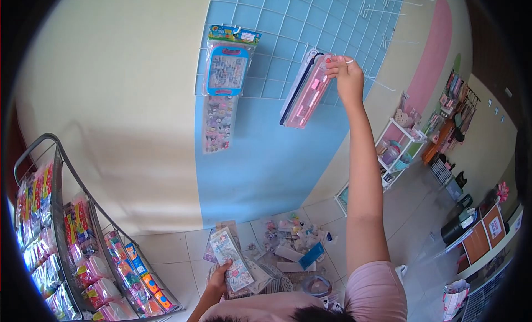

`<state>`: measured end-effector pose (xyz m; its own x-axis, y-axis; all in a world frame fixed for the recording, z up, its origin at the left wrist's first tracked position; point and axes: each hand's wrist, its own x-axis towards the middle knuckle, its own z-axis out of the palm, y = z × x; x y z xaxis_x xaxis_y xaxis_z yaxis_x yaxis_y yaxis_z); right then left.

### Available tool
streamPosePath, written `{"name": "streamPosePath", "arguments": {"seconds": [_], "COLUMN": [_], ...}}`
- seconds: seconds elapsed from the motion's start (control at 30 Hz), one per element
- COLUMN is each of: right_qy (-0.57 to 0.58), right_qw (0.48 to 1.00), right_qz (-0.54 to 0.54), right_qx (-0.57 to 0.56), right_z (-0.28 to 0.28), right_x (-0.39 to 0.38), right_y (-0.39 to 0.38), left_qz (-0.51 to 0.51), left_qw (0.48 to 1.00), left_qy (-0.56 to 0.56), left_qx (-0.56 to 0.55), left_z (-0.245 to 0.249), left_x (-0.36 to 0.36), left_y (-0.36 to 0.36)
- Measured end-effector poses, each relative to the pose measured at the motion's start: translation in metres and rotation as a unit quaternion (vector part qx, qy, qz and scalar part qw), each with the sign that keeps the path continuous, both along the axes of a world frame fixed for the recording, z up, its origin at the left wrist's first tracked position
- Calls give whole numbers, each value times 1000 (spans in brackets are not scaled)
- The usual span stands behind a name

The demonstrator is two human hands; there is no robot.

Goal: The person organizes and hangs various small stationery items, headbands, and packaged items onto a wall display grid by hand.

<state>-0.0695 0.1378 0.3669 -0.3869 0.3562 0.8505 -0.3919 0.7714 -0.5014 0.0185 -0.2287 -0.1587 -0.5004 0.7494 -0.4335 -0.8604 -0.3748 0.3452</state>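
Observation:
High on the wall rack, my right hand (348,77) pinches the top corner of a flat pink clear-fronted pack (311,98). Darker and pale packs (293,92) hang directly behind it, and its contents are too small to name. Low down near the floor, my left hand (220,277) grips a stack of printed sticker sheets (233,259) with pastel cartoon pictures. To the left on the rack hangs a blue-framed toy pack (226,71), with a cartoon sticker sheet (219,125) below it.
The white wire grid (271,23) has several protruding hooks (382,12). Loose small packaged goods (293,239) lie on the tiled floor. A black mesh display stand (61,211) full of packets stands left. White shelves (402,147) stand right, with a bin (455,229) farther along.

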Motion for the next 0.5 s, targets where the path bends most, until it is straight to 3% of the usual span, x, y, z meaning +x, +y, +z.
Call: {"name": "streamPosePath", "arguments": {"seconds": [0.2,0.5], "right_qy": [20,13], "right_qw": [1000,999], "right_qz": [13,34], "right_qx": [2,-3], "right_z": [-11,-21], "right_x": [-3,-1], "right_y": [7,11], "left_qz": [-8,-1], "left_qw": [1000,1000], "left_qy": [-9,-8], "left_qx": [-4,3], "left_z": [20,5], "left_x": [3,-2], "left_y": [-3,-2]}}
